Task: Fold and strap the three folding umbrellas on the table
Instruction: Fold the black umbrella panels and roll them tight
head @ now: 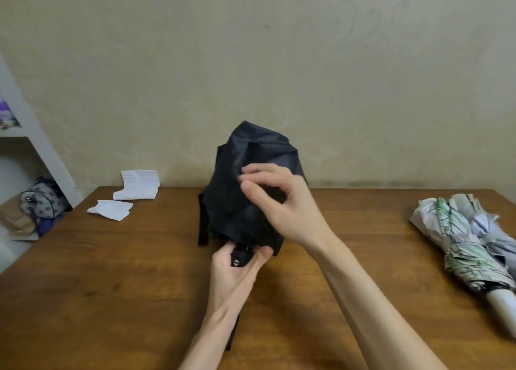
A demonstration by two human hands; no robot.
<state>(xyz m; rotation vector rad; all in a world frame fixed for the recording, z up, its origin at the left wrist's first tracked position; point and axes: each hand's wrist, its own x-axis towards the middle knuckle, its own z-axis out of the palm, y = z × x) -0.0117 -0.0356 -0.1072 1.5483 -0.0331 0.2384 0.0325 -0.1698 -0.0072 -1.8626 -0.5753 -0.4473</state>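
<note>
A black folding umbrella (245,174) is held up over the middle of the wooden table (111,272), its canopy loose and bunched, tip pointing away from me. My left hand (234,274) grips its black handle (241,256) from below. My right hand (279,202) is on the right side of the canopy, fingers curled and pinching the black fabric. A black strap (203,221) hangs down the canopy's left side. Two light umbrellas lie at the table's right edge: a white one with green leaf print (460,247) with a cream handle, and a grey-white one (491,230) behind it.
Two stacks of white paper (136,187) (110,209) lie at the table's far left. A white shelf (36,146) stands left of the table with a spotted bag (42,198) on the floor. A beige wall runs right behind the table.
</note>
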